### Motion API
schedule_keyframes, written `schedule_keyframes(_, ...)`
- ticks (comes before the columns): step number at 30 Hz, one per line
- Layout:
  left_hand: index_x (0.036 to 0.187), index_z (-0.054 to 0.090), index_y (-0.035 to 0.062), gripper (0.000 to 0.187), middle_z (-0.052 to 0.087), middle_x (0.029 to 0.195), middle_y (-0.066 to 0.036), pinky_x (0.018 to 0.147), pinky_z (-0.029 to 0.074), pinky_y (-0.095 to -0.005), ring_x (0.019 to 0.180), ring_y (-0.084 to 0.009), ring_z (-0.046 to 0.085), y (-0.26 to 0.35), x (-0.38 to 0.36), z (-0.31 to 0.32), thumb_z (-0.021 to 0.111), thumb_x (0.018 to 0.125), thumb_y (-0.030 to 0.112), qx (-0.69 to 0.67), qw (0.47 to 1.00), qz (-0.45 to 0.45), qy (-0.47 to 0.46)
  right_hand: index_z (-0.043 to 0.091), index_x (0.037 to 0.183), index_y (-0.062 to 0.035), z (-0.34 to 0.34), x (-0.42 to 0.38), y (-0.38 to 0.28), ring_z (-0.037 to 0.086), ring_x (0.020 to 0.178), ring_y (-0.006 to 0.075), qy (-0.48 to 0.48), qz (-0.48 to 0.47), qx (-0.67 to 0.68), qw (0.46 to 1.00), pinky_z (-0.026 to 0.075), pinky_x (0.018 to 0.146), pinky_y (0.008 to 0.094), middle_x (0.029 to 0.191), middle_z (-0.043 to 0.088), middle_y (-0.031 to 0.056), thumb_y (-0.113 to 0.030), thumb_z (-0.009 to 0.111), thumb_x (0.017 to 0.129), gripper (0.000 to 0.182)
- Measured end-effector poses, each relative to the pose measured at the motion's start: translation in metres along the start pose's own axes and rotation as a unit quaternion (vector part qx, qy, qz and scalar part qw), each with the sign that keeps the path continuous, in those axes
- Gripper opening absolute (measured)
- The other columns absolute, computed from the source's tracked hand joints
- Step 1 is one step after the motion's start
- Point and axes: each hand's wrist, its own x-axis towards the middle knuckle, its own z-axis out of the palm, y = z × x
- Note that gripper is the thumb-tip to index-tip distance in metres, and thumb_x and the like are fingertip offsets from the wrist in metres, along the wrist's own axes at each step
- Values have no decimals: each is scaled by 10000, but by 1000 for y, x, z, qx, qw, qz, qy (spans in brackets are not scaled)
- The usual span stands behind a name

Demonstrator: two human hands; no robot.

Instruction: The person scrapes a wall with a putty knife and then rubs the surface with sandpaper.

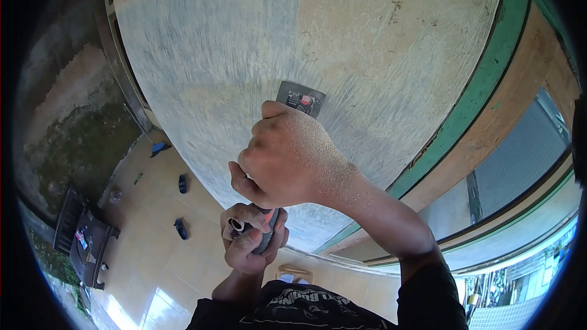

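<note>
In the head view, a scraper [287,146] is held against a big pale wall [293,30] that's been scuffed and scratched all over. Only the scraper's blade [299,98] and the lower end of its dark handle with an orange patch [267,232] can actually be seen, since the middle is covered by fingers. The right hand [290,159] is wrapped tight around the upper part just below the blade, grip pressed together on the tool, knuckles dusted with fine powder. The left hand [252,238] is closed round the bottom of the handle, fingers curled shut on it. Off to the right, a green band [483,91] is seen running along the wall's edge. Down at the lower left, a tiled floor [153,250] is visible with a few sandals [181,228] scattered about and a dark plastic chair [85,238] near the floor's left edge.
</note>
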Motion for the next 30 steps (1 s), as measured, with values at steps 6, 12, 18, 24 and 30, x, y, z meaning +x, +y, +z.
schedule_keyframes(6, 799, 502, -55, 224, 482, 722, -253, 353, 264, -206, 391, -97, 340, 9, 10, 10, 568, 841, 155, -31, 999, 0, 8, 476, 398, -90, -7, 6, 4, 462, 383, 199, 16, 16, 9, 1000, 386, 629, 303, 373, 443, 53, -217, 511, 768, 393)
schedule_keyframes(12, 809, 490, -42, 236, 466, 705, -190, 349, 250, -217, 417, -108, 374, 8, 9, 12, 584, 848, 172, -11, 1000, -14, 18, 464, 385, -95, -9, 4, 5, 448, 376, 202, 20, 19, 36, 999, 384, 619, 305, 370, 438, 56, -211, 532, 728, 369)
schedule_keyframes(18, 789, 477, -38, 230, 466, 693, -173, 344, 256, -220, 384, -101, 362, 7, 12, 22, 578, 840, 163, 33, 999, 7, 30, 436, 373, -98, -9, 3, 8, 412, 364, 195, 68, 17, 39, 997, 376, 593, 294, 364, 427, 43, -190, 540, 684, 340)
schedule_keyframes(24, 772, 472, -28, 231, 454, 646, -144, 334, 255, -219, 357, -83, 337, 11, 16, 21, 569, 839, 171, 78, 996, -4, 33, 428, 367, -100, -7, 5, 13, 374, 353, 191, 105, -3, 62, 993, 373, 581, 292, 358, 405, 31, -180, 556, 645, 316)
schedule_keyframes(30, 767, 478, -23, 224, 466, 641, -103, 330, 255, -209, 356, -76, 339, 6, 11, 19, 565, 857, 163, 77, 996, 17, 36, 419, 360, -107, 2, 2, 9, 368, 354, 180, 118, 0, 60, 991, 371, 576, 290, 359, 400, 25, -174, 561, 618, 302)
